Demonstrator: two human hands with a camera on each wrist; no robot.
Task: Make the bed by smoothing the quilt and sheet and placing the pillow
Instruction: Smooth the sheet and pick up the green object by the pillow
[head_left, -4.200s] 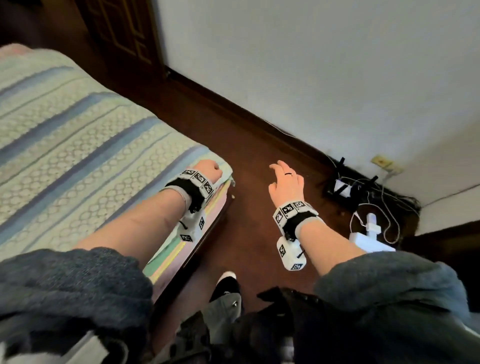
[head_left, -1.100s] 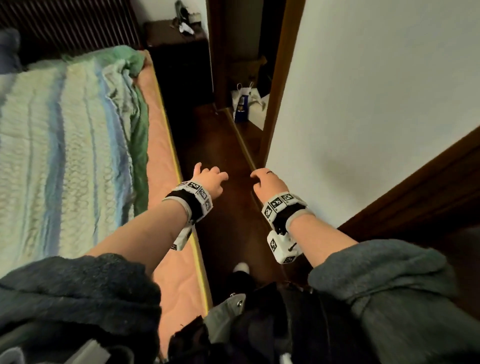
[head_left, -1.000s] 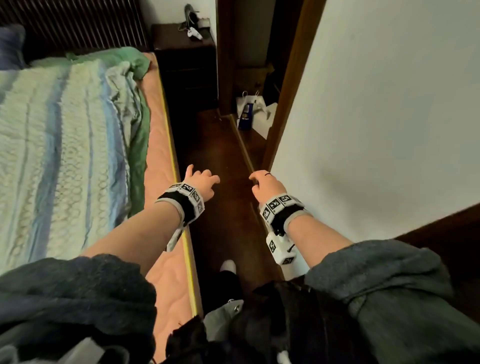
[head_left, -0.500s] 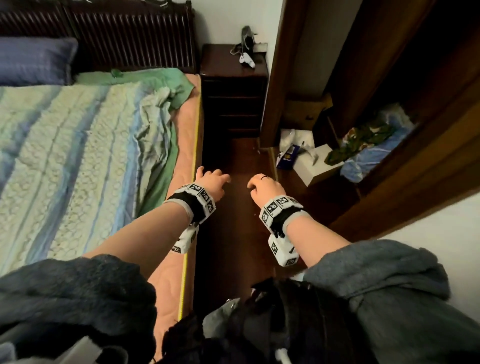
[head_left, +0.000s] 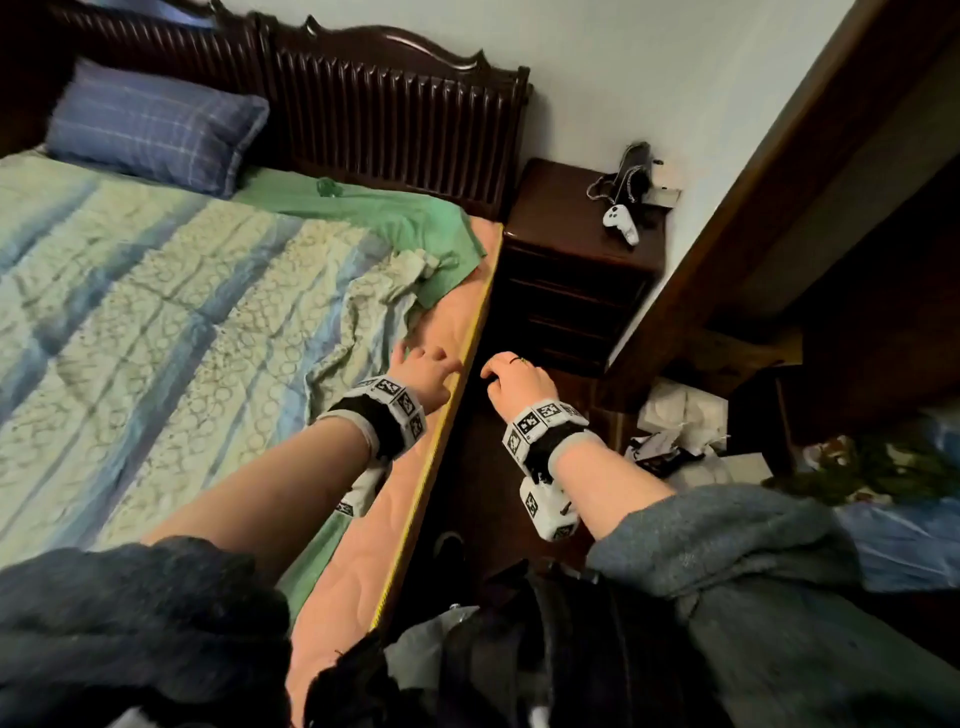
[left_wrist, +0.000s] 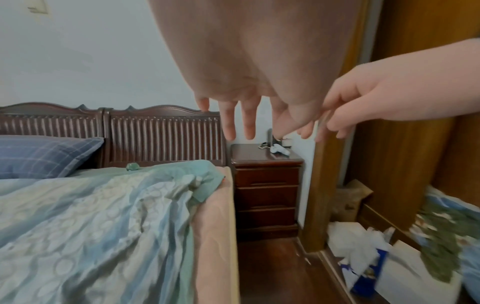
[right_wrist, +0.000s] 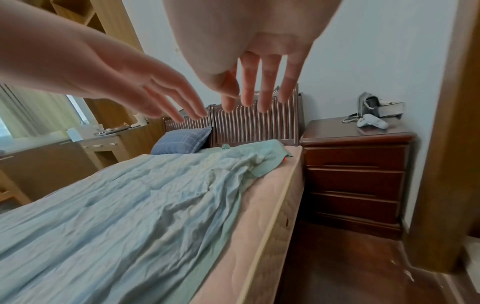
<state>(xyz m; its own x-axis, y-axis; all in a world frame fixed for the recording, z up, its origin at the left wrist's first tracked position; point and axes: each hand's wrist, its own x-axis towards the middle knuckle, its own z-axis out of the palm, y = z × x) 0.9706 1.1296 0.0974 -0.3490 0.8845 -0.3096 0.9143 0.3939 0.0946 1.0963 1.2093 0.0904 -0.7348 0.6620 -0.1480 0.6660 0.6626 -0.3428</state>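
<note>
A pale green and blue striped quilt (head_left: 171, 322) covers the bed, rumpled along its right edge and at its top right corner (head_left: 410, 270). A green sheet (head_left: 363, 213) shows beyond it near the headboard, over a bare pink mattress edge (head_left: 441, 332). A blue plaid pillow (head_left: 156, 130) leans on the dark headboard at the left. My left hand (head_left: 423, 371) hovers over the mattress edge, fingers loose and empty. My right hand (head_left: 511, 376) hangs over the floor beside the bed, also empty. Both hands (left_wrist: 241, 123) (right_wrist: 257, 96) show relaxed fingers in the wrist views.
A dark wooden nightstand (head_left: 576, 270) stands right of the headboard with a white controller (head_left: 621, 221) on it. A wooden door frame (head_left: 727, 218) and floor clutter, a white box (head_left: 680, 415) and cloth, lie at the right. A narrow dark floor strip (head_left: 483, 493) runs beside the bed.
I have moved along the bedside toward the headboard; the pillow, headboard and nightstand now appear closer. Both hands stay empty, the left now over the mattress edge.
</note>
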